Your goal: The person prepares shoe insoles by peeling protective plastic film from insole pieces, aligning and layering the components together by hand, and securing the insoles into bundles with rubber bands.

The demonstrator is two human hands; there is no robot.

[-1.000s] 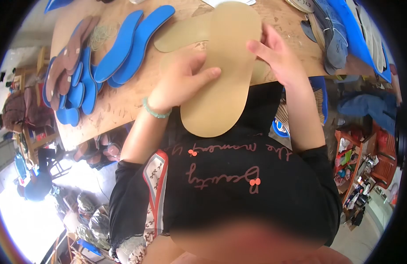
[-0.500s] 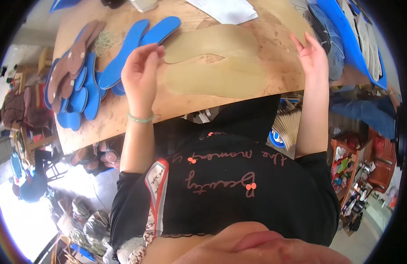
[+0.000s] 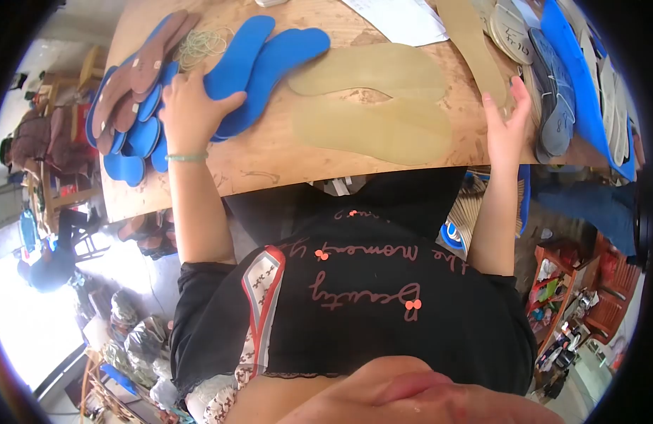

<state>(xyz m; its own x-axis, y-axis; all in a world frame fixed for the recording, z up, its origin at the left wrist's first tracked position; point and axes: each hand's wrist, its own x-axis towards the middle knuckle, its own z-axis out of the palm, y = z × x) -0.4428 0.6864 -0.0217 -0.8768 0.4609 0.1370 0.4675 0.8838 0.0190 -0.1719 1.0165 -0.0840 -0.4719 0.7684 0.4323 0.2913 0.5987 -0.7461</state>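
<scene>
My left hand (image 3: 191, 109), with a green bangle on the wrist, is at the pile on the left. Its fingers are spread and its thumb sticks out against a blue insole (image 3: 245, 53). A second blue insole (image 3: 287, 78) slants beside that one. My right hand (image 3: 509, 127) has thumb and forefinger apart, on either side of the near end of a tan insole-shaped piece (image 3: 475, 49); contact is unclear. Between my hands lie two more tan pieces, a far one (image 3: 372, 67) and a near one (image 3: 372, 127), flat on the wooden table (image 3: 256, 166).
Brown insoles (image 3: 118, 102) overlap more blue ones at the left, beside rubber bands (image 3: 201, 48). White paper (image 3: 404, 21) lies at the back. On the right are marked pale insoles (image 3: 510, 35), a tied dark-blue bundle (image 3: 555, 106) and a blue bin (image 3: 577, 78).
My left hand has moved left from above the blue insoles to the pile, its fingers spreading. The right hand keeps about the same place by the tan piece. The whole view has shifted.
</scene>
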